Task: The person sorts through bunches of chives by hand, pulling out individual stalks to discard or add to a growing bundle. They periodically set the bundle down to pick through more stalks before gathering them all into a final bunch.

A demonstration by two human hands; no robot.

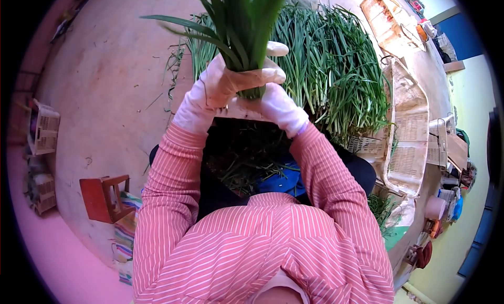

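A bunch of long green leaves (239, 36) stands upright in front of me, its lower end between my gloved hands. My left hand (226, 81) wraps round the stalks near their base, thumb and fingers closed. Against the bottom of the bunch, on the right, is my right hand (275, 102); its fingers are partly hidden behind the other hand and the stalks. Behind the hands lies a broad pile of the same green leaves (336, 62), pale stems toward me.
White plastic crates (409, 141) stand to the right of the pile, others (44, 129) at the far left. A small red-brown stool (100, 200) sits at lower left by a striped cloth (126, 236). Loose leaf scraps (247, 170) lie between my legs.
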